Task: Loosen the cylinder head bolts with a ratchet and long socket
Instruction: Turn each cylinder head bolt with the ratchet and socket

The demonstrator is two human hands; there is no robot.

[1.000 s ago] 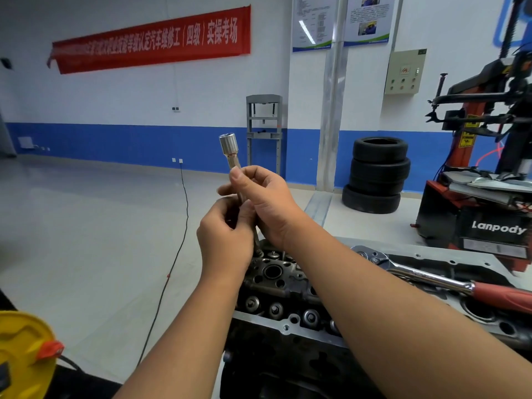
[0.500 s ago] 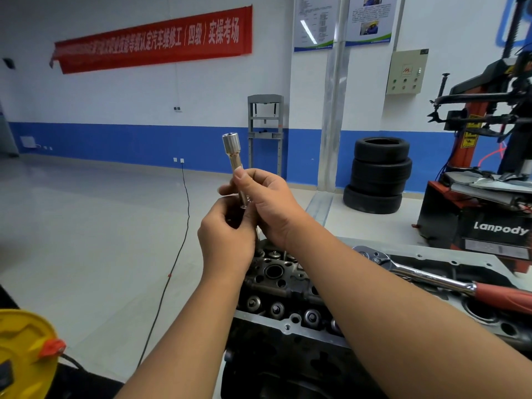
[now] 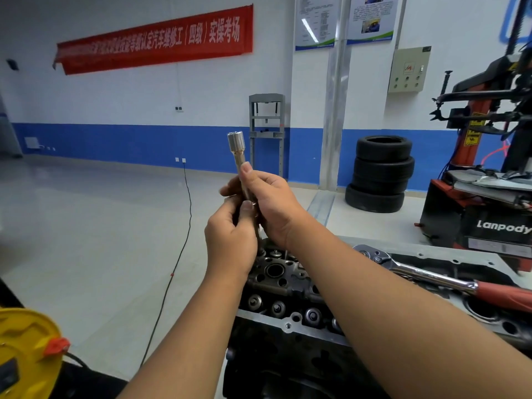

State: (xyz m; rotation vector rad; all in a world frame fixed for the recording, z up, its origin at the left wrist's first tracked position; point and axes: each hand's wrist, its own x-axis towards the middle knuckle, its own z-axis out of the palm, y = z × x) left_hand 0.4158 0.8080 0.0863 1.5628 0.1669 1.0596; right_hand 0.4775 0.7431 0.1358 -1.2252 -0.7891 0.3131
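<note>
Both hands hold a long metal bolt-like piece (image 3: 237, 151) upright above the engine; its wide splined head points up. My right hand (image 3: 269, 204) grips the shaft, index finger laid along it. My left hand (image 3: 230, 239) grips the lower end, which is hidden between the fingers. Below them lies the dark cylinder head (image 3: 283, 286) with valve springs and holes. A ratchet (image 3: 426, 275) with a chrome shaft and red handle rests on the engine at the right, touched by neither hand.
A red tyre changer (image 3: 489, 180) stands at the right, a stack of tyres (image 3: 381, 172) against the blue and white wall. A yellow object (image 3: 26, 352) sits at the lower left. A black cable (image 3: 175, 260) runs across the light floor.
The piece and both hands have barely shifted, drifting slightly right in view. Grips are unchanged.
</note>
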